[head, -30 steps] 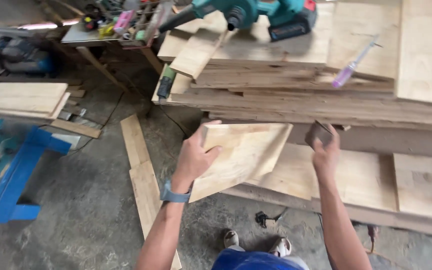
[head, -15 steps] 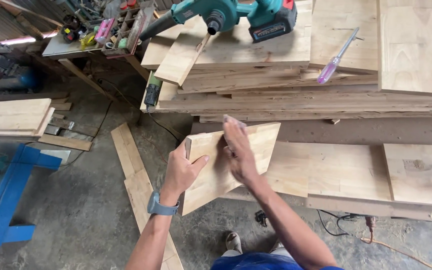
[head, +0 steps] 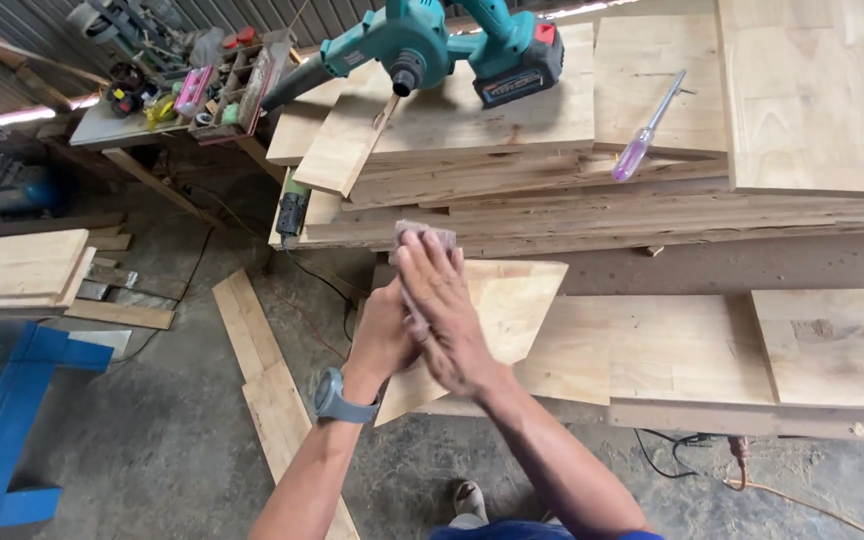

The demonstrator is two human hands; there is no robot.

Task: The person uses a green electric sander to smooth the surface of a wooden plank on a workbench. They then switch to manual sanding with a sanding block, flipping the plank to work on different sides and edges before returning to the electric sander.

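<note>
Board [head: 507, 300] stiff, light, rough-edged | left hand [head: 382, 335] clamps its 9 o'clock edge | right hand [head: 442, 305] flat, pressing sandpaper [head: 414, 232] on its face.

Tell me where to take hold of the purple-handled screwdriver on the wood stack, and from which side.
Grip the screwdriver by its translucent purple handle, the thicker end, which points toward the stack's near edge. Come from above and the front: it lies flat and diagonal on a board, with its thin metal shaft running up and away. Nothing crowds the handle, so fingers should be able to close across its sides.
</note>
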